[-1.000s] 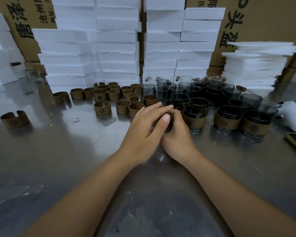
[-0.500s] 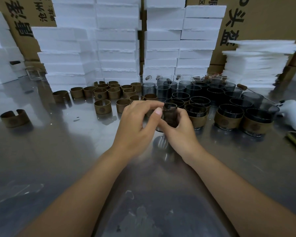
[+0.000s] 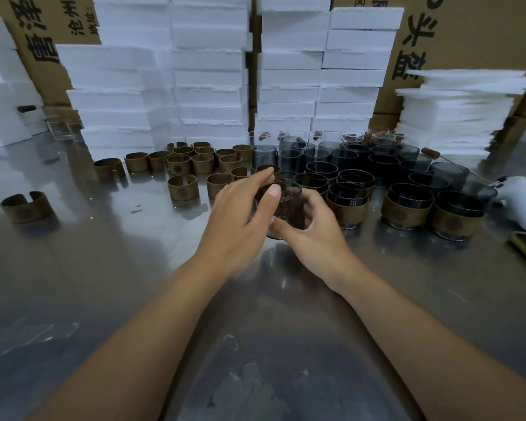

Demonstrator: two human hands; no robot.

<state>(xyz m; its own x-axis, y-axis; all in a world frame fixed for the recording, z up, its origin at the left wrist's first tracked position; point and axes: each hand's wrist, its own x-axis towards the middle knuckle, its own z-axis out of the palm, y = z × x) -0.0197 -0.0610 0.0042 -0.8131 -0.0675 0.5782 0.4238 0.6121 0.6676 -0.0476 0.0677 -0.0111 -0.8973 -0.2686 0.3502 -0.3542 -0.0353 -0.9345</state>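
Note:
A small smoky glass cup (image 3: 289, 205) is held tilted just above the metal table (image 3: 104, 268), between both hands. My right hand (image 3: 313, 235) grips it from below and the right side. My left hand (image 3: 240, 220) curls over its left side, thumb on the rim. Whether a brown sleeve is on this cup is hidden by the fingers. Behind it stand several dark glass cups (image 3: 349, 177), three in front wearing brown sleeves (image 3: 406, 212). Several loose brown sleeve rings (image 3: 182, 191) stand to the left.
Stacks of white foam boxes (image 3: 210, 86) and cardboard cartons (image 3: 468, 41) line the back. A pile of white foam sheets (image 3: 459, 117) sits at the right. A white tool (image 3: 520, 199) lies at the right edge. One lone brown ring (image 3: 26, 206) stands far left.
Both hands have lifted the glass cup off the table and drawn it a little toward me, tilting it. One second ago the hands covered it low against the table.

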